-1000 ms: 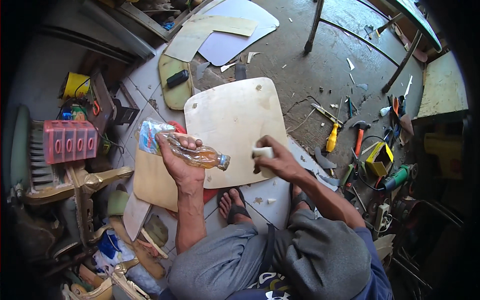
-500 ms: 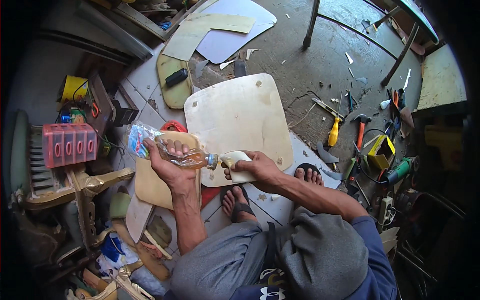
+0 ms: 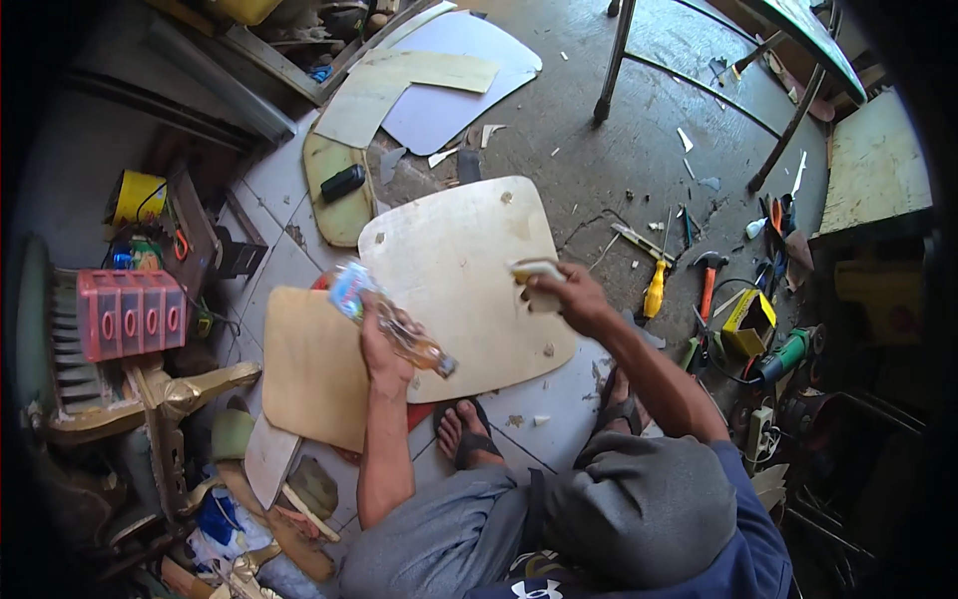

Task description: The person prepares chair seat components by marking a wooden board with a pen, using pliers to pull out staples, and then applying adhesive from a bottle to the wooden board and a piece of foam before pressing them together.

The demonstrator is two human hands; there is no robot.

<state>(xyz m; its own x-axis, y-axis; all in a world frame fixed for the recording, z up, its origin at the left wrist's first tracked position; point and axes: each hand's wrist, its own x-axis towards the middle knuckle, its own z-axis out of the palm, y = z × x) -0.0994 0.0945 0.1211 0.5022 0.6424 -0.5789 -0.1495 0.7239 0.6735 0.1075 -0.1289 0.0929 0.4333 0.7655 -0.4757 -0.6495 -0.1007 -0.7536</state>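
My left hand (image 3: 383, 344) is closed round a crumpled clear plastic bottle (image 3: 423, 352) with amber liquid in it, its capped or narrow end tilted down to the right. In my right hand (image 3: 579, 301) is a cream foam pad (image 3: 542, 292), its far edge yellowish. The pad is above the right part of a pale rounded wooden board (image 3: 454, 230); whether it touches the board I cannot tell. A smaller tan wooden panel (image 3: 309, 364) lies to the left, beside my left forearm.
At right lie a yellow-handled screwdriver (image 3: 655, 290), a hammer (image 3: 709, 285) and a green angle grinder (image 3: 793, 351). A red drawer box (image 3: 130, 314) and gold carved chair parts (image 3: 175, 394) stand left. A black object (image 3: 342, 183) rests on a greenish panel (image 3: 329, 215). Metal legs (image 3: 614, 70) rise at far right.
My right hand has moved the foam pad away from the bottle's mouth, up and to the right. My left hand has tipped the bottle's neck downward and shifted slightly right.
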